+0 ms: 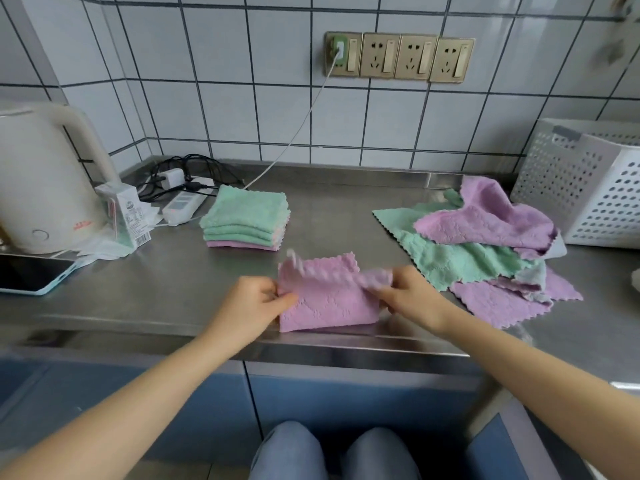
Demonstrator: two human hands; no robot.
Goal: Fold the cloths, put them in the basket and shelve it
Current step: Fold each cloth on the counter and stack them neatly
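Observation:
A pink cloth (329, 299) lies partly folded near the front edge of the steel counter (173, 282). My left hand (256, 299) pinches its left edge. My right hand (412, 296) grips its right edge, where the fabric is bunched and blurred. A neat stack of folded cloths (246, 218), green on top with pink at the bottom, sits behind on the left. A loose heap of pink and green cloths (485, 244) lies to the right. The white perforated basket (588, 188) stands at the far right against the wall.
A cream electric kettle (41, 181) stands at the left, with a small carton (123, 213) and crumpled wrapping beside it. A phone (31, 273) lies at the left front. A power strip (181, 206), charger and cables sit in the back corner. Wall sockets (398, 58) above.

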